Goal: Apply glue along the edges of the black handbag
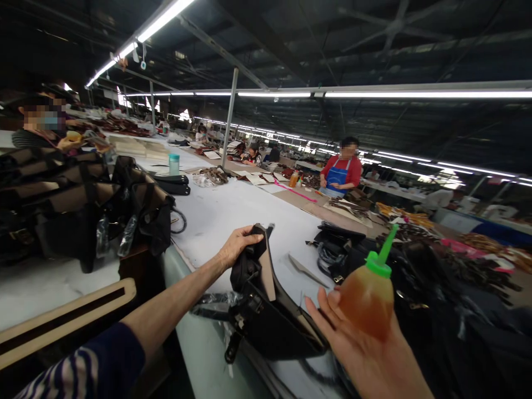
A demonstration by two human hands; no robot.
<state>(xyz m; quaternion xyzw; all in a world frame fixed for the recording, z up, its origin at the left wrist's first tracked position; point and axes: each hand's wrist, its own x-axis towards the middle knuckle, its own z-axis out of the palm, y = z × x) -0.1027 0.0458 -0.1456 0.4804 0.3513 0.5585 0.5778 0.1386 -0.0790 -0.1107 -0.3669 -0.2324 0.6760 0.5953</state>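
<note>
My left hand [243,244] is closed on the top corner of a black handbag [276,327], thumb over the edge. The bag stands tilted at the table's edge, its opening showing a beige panel and metal fittings on the near side. In my right hand [361,354] is a squeeze bottle [368,299] of amber liquid, its green nozzle pointing up. It rests against the palm, with a few fingertips extended to its left; the rest of the grip is partly hidden. A knife-like pointed strip [306,270] lies on the white table behind the bag.
Several black bags [83,205] stand on the left, and more black bags [449,310] are heaped on the right. A teal-lidded jar [174,165] stands on the white tabletop [224,205]. A co-worker in a blue apron [338,176] is across the table; another person sits far left.
</note>
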